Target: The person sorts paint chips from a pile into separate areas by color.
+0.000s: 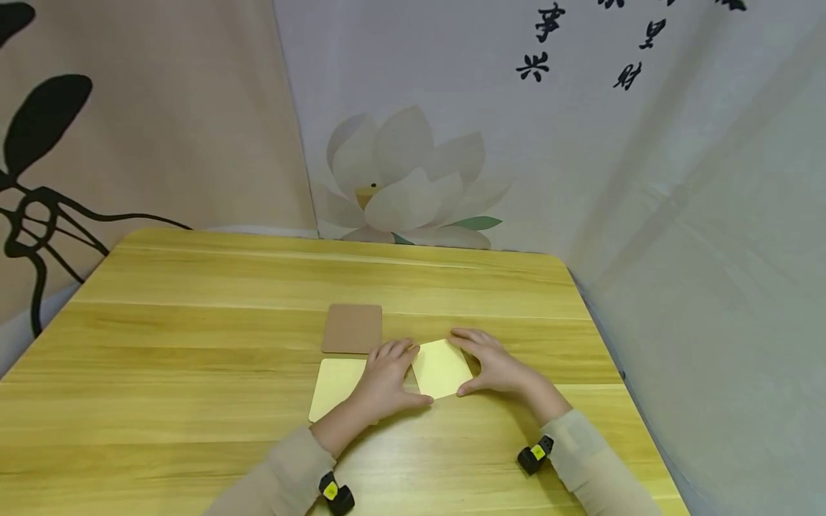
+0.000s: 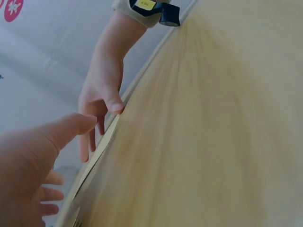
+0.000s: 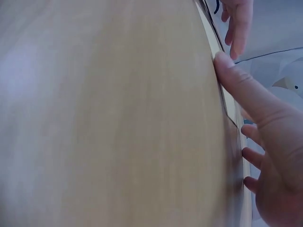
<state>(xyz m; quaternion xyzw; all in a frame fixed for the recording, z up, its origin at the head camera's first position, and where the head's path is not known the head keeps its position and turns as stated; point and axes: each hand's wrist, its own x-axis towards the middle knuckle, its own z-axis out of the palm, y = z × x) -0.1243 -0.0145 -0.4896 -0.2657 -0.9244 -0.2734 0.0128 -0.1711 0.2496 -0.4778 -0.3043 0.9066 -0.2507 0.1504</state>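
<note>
A pale yellow square card (image 1: 442,369) lies turned at an angle on the wooden table, between the two hands. My left hand (image 1: 387,380) is at its left side, fingers spread, with the thumb near the lower corner. On the opposite side, my right hand (image 1: 497,365) has its fingers at the upper right corner and its thumb by the lower right edge. The right wrist view shows that thumb (image 3: 236,80) against the thin card (image 3: 228,101), fingers reaching behind it. Partly under the left hand and forearm lies a second yellow card (image 1: 335,387).
A brown square card (image 1: 352,329) lies just beyond the second yellow card. The wooden table (image 1: 193,387) ends at a pale curtain (image 1: 413,57) printed with a flower and dark characters. Each wrist carries a small black device (image 1: 535,455).
</note>
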